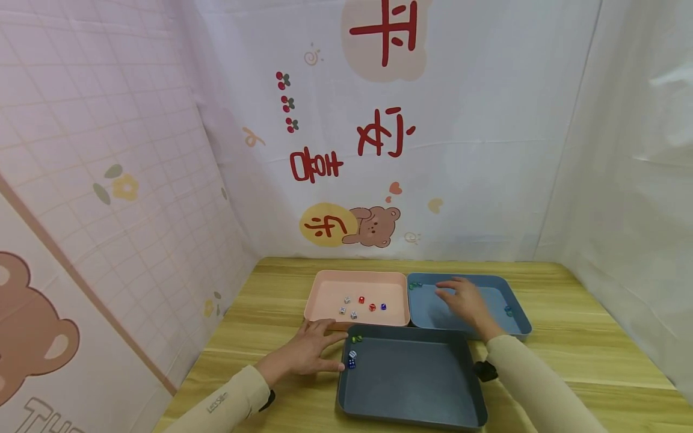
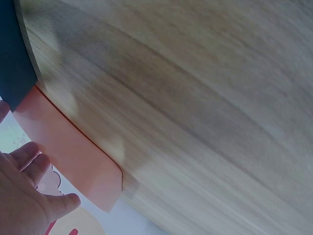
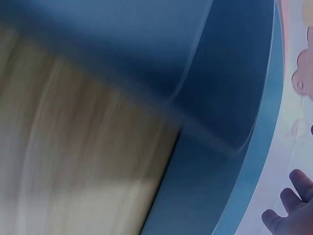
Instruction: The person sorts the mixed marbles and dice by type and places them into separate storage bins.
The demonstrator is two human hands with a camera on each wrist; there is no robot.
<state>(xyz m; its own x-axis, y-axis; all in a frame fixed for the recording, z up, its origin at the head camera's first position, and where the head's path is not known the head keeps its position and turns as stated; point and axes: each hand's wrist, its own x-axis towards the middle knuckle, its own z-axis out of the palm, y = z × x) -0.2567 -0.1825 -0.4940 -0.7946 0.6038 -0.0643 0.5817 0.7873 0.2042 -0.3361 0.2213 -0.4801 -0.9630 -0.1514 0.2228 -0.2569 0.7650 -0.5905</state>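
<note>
My left hand (image 1: 311, 350) is beside the left wall of the dark grey tray (image 1: 414, 331), fingers spread and thumb close to the rim; whether it touches cannot be told. Just inside that wall lie small green dice (image 1: 355, 339) and blue dice (image 1: 352, 363). Over the blue tray (image 1: 433, 307) hovers my right hand (image 1: 464, 300), thumb and fingers apart, with nothing visible between them. Green dice (image 1: 414, 285) sit in its back left corner, and darker green dice (image 1: 508, 311) near its right wall. In the right wrist view, fingertips (image 3: 291, 200) show loosely bent.
A pink tray (image 1: 360, 278) stands left of the blue one. It holds white dice (image 1: 343, 311), red dice (image 1: 372, 307) and a blue die (image 1: 383, 307). The wooden table (image 1: 585, 349) ends at a printed cloth (image 1: 476, 180) behind, with cloth on both sides.
</note>
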